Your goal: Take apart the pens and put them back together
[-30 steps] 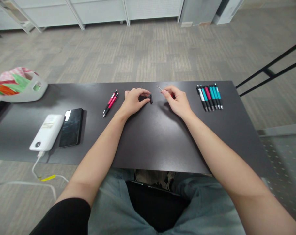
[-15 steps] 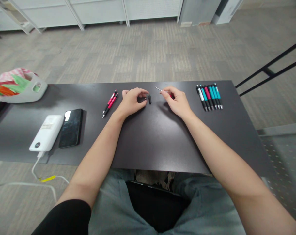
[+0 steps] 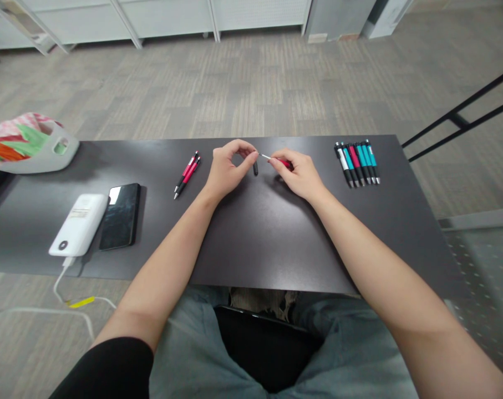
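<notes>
My right hand [image 3: 300, 173] is closed on a red pen body [image 3: 283, 162] whose thin refill tip [image 3: 265, 157] sticks out to the left. My left hand [image 3: 227, 168] is raised a little off the black table [image 3: 251, 233], thumb and forefinger pinched on a tiny part that meets the refill tip. A small black pen piece [image 3: 255, 168] lies on the table between the two hands. Two red pens [image 3: 187, 174] lie just left of my left hand.
A row of several teal, red and white pens [image 3: 357, 163] lies at the table's right. A black phone [image 3: 120, 215] and a white power bank [image 3: 79, 223] with a cable lie at the left. A grey holder with colourful cloth [image 3: 29, 146] sits at the far left corner.
My left hand has let go of the black pen piece, lifted, and pinched a tiny part. My right hand has moved left, bringing the refill tip to my left fingertips.
</notes>
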A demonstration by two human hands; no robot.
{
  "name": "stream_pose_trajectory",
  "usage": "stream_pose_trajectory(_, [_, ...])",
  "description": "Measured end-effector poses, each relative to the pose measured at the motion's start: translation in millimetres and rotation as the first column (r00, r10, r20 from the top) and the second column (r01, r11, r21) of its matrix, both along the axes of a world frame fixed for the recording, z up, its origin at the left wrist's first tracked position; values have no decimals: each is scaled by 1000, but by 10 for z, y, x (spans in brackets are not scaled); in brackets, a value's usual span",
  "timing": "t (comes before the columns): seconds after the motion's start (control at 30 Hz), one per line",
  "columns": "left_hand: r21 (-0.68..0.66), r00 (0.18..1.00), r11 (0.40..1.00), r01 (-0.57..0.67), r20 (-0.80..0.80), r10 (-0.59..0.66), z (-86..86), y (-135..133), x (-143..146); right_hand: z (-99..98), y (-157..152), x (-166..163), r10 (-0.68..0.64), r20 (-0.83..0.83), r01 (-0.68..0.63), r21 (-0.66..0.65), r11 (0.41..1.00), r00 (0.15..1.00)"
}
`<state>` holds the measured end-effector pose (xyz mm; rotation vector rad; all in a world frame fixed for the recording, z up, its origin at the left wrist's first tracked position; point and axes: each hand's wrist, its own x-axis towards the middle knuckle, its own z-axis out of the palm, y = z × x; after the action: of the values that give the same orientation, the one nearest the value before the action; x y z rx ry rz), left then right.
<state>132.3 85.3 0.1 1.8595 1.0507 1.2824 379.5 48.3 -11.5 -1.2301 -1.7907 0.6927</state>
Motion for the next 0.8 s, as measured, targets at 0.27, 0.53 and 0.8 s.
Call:
stream_pose_trajectory(0.27, [30,982,993,-110,160,104,-96,55,-25,-86,32,41,-70,-13,71,17,997,997])
stream_pose_trajectory(0.53, [50,986,996,-80,147,72,-214,73,-22,-99,39,48,-68,-11,69,25,997,998])
stream_pose_trajectory(0.8, [148,998,988,37,-61,-28,-223,43,-65,-109,57,42,-82,-44,84,45,995,996])
